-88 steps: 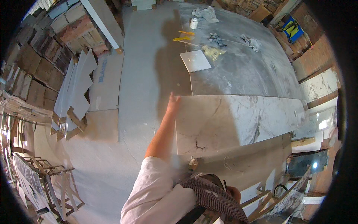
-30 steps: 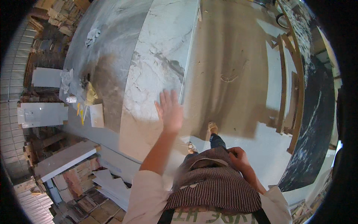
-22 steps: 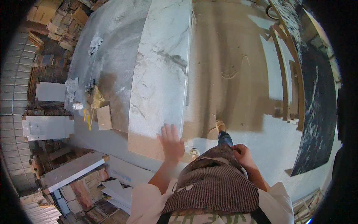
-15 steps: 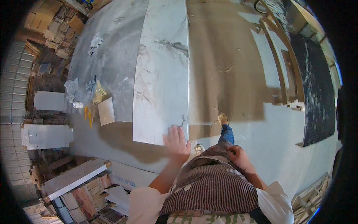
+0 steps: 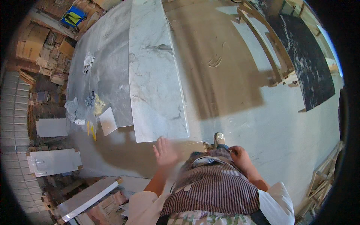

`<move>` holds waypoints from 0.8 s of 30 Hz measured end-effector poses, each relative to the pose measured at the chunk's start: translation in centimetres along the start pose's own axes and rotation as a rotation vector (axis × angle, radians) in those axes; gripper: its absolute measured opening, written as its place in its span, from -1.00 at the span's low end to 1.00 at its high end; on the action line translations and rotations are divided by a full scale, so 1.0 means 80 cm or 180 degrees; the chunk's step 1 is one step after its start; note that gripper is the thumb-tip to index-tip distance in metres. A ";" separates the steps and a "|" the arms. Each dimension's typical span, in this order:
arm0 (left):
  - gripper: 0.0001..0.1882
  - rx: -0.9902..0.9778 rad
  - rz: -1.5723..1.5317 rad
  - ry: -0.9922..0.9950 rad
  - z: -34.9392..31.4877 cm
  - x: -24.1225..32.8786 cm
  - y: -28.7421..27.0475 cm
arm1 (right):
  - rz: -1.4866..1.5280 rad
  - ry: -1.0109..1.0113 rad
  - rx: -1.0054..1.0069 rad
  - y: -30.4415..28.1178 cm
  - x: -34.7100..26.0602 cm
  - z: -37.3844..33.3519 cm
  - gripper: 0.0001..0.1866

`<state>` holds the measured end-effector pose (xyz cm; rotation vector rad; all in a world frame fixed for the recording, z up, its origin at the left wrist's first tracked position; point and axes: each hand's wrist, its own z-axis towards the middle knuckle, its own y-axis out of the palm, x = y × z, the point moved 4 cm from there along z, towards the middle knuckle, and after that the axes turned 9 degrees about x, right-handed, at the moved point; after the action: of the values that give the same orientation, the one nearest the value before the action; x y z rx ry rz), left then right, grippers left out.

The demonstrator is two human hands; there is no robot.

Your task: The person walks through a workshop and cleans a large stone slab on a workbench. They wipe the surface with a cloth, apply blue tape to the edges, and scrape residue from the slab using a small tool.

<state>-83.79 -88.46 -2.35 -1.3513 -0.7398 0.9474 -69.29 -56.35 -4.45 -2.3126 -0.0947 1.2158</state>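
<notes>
A long white slab with grey veining (image 5: 157, 86) lies on a grey worktable (image 5: 108, 71), its right side overhanging the table. My left hand (image 5: 165, 152), slightly blurred, is just off the slab's near end. Its fingers are spread and nothing shows in them; whether a fingertip still touches the edge I cannot tell. My right hand (image 5: 240, 156) is curled in beside the right side of my striped apron (image 5: 210, 183). What its fingers hold, if anything, is hidden.
On the table's left lie a yellow plastic bag (image 5: 99, 105), crumpled grey plastic (image 5: 71, 107) and a small white panel (image 5: 108, 122). A wooden frame (image 5: 258, 35) and a black veined slab (image 5: 313, 67) stand on the right. Stacked stone pieces (image 5: 58, 56) line the left.
My left hand has lifted off the slab's top and come back past its near edge. The view has shifted, and my feet stand nearer my body. My right hand stays by the apron.
</notes>
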 end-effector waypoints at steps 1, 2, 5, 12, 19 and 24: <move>-0.11 -0.0128 -0.0016 -0.0128 -0.006 -0.012 -0.005 | 0.0112 0.0005 -0.0040 0.007 -0.010 0.000 -0.78; -0.18 -0.0255 -0.0028 -0.0251 -0.012 -0.026 -0.013 | 0.0230 0.0010 -0.0077 0.013 -0.024 0.002 -0.78; -0.53 -0.0765 -0.0814 -0.0668 0.000 -0.062 -0.035 | 0.0678 0.0052 -0.0141 0.035 -0.033 0.008 -0.82; -0.74 -0.0443 -0.1378 0.0590 0.144 -0.043 -0.058 | 0.2108 -0.0165 0.0265 0.133 -0.047 0.077 -0.82; -0.88 -0.0622 -0.2179 0.2624 0.256 0.041 -0.063 | 0.3548 0.0900 0.0776 0.220 -0.098 0.061 -0.78; -0.86 -0.2062 -0.1479 0.3705 0.270 0.121 -0.022 | 0.3940 0.1081 0.0724 0.246 -0.100 0.053 -0.73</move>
<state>-98.15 -69.85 0.76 -1.8483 -0.3826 -0.5393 -80.83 -73.90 -9.79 -2.2686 1.6893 1.1481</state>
